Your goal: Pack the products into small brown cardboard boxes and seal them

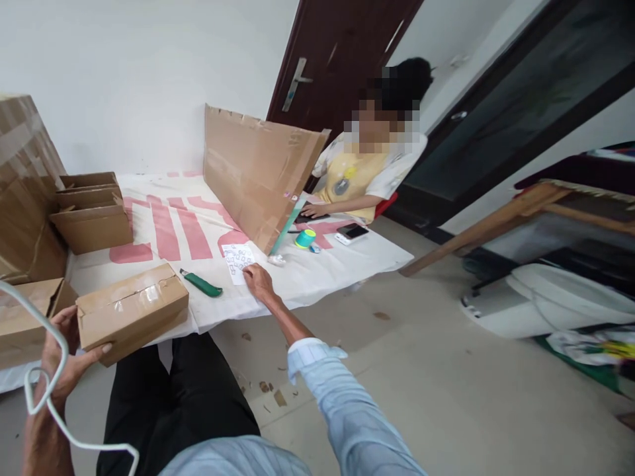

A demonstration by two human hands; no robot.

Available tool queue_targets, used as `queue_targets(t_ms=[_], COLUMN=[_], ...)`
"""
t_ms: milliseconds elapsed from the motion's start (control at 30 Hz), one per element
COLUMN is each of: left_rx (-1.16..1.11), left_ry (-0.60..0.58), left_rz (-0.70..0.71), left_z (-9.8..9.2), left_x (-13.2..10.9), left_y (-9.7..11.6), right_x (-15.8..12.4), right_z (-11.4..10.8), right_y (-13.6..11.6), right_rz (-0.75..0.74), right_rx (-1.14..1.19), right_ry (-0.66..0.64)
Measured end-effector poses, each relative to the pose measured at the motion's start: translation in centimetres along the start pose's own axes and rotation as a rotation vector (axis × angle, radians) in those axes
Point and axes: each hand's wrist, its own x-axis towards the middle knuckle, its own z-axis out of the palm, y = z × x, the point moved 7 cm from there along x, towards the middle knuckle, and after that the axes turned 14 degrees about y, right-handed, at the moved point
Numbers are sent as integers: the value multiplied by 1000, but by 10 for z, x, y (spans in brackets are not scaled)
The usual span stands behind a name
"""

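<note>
My left hand (69,350) grips the left end of a closed, taped cardboard box (133,307), thumb along its near side. The box lies at the table's front edge. At the right edge of a white sheet with small printed shapes (237,259), my right hand (258,281) has its fingers pressed together on the paper. Between the box and the sheet lies a green cutter (202,283). A white cable hangs in front of my left hand and hides part of it.
A large cardboard panel (258,172) stands on the table (362,261). Behind it sits a person (352,175), near a phone (352,231) and a teal tape roll (305,238). Open small boxes (94,221) and a big carton (24,192) stand at the left.
</note>
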Motion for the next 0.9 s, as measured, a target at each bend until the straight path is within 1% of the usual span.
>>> queue_targets(t_ms=[167, 267, 333, 433, 533, 567, 633, 733, 833, 900], left_rx=[-6, -31, -31, -20, -9, -4, 4, 11, 13, 7], left_ry=[10, 33, 32, -17, -79, -92, -105, -106, -119, -130], left_rz=[-1, -7, -17, -52, -67, -66, -61, -48, -46, -51], left_z=[1, 0, -1, 0, 1, 1, 0, 0, 0, 1], left_x=[1, 2, -1, -8, -14, -16, -19, -23, -26, -28], left_y=[1, -3, -5, -9, -10, -11, -12, -13, -14, -14], right_x=[5, 6, 3, -4, -6, -5, -6, -14, -29, -39], right_z=[10, 9, 5, -5, -15, -19, -30, -53, -72, -79], right_y=[1, 1, -2, -10, -29, -41, -77, -149, -215, -246], right_rz=[-2, 3, 2, 2, -19, -42, -125, -309, -468, -557], right_rx=[-43, -51, -44, -13, 44, 80, 198, 411, 525, 545], right_ry=[-40, -44, -29, 22, 65, 79, 117, 144, 74, 2])
